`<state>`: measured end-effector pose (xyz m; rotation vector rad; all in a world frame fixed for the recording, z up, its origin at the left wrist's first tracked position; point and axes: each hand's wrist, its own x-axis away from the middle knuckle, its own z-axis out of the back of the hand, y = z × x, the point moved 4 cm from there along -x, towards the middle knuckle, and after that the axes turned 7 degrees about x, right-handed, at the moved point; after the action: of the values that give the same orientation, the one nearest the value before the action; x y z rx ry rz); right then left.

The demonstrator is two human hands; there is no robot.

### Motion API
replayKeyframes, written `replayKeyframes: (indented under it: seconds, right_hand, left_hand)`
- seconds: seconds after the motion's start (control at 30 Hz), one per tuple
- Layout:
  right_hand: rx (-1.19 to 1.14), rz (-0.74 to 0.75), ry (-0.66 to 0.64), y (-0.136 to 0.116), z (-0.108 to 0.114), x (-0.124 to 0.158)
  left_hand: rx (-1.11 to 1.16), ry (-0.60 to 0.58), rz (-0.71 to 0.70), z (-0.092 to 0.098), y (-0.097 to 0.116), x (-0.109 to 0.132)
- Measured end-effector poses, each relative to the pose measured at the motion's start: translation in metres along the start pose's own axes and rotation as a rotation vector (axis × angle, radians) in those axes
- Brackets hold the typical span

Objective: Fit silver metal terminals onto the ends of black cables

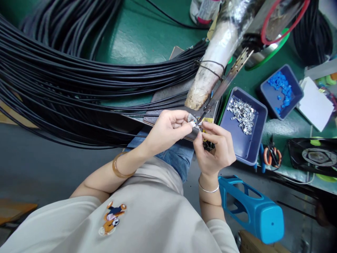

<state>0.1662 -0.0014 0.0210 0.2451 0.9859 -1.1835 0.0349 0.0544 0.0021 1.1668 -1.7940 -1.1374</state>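
Observation:
My left hand [171, 130] is closed in a pinch on a cable end [194, 123], where a small pale piece shows at the fingertips. Facing it, my right hand [216, 146] pinches a thin, light-coloured wire [198, 128] between thumb and fingers. The fingertips cover most of these small parts. Just above both hands is the tip of a long metal tool with a perforated shaft [226, 82], like a soldering iron. Next to that shaft, a whitish, stained duct [207, 66] ends close above my fingers.
Black cables [105, 75] sweep across the left of the green bench [139, 31]. To the right stand a tray [237, 142] of small silver metal pieces [242, 114] and a bin [297, 88] of blue pieces [281, 88]. Orange-handled pliers [272, 154], a fan [316, 156] and a blue stool [271, 221] lie beyond.

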Motion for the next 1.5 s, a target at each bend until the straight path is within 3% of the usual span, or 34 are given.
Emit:
replayKeyframes:
  seconds: [1.5]
  right_hand:
    - [-0.012, -0.037, -0.007, 0.0000, 0.0012, -0.0020]
  left_hand:
    - [-0.030, -0.035, -0.014, -0.0003, -0.0012, 0.0014]
